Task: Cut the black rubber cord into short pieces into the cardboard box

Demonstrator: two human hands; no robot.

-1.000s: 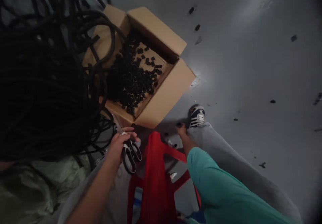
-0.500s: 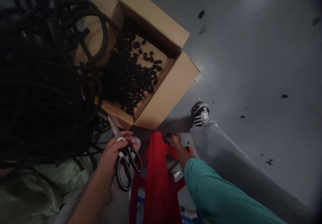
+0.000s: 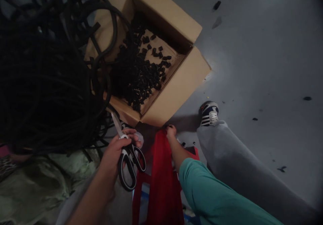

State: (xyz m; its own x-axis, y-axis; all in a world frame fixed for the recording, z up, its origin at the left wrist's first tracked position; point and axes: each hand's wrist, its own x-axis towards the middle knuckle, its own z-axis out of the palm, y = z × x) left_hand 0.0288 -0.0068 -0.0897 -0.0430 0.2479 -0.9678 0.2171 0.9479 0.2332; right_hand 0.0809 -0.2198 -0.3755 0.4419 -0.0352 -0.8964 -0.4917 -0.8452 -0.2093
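Note:
My left hand (image 3: 116, 148) is closed around a pair of scissors (image 3: 129, 151) with black and white handles, the blades pointing up and away from me. A pale, see-through bit (image 3: 139, 139) shows by its fingertips; I cannot tell what it is. My right hand (image 3: 171, 131) is at the far end of a red plastic stool (image 3: 163, 174), fingers curled in; whatever they hold is hidden. Just beyond both hands stands an open cardboard box (image 3: 174, 87), with many short black cut pieces (image 3: 143, 73) heaped inside.
A big tangle of black tubing (image 3: 45, 83) fills the left side and hangs over the box's edge. Below it lies a pale green sack-like sheet (image 3: 30, 188). My shoe (image 3: 210, 114) stands right of the stool. Scattered black scraps (image 3: 217, 5) lie on the grey floor (image 3: 252, 56).
My right hand has moved from the stool's right side up to its far end. My left hand keeps the scissors. The view has shifted slightly, so the box appears further right.

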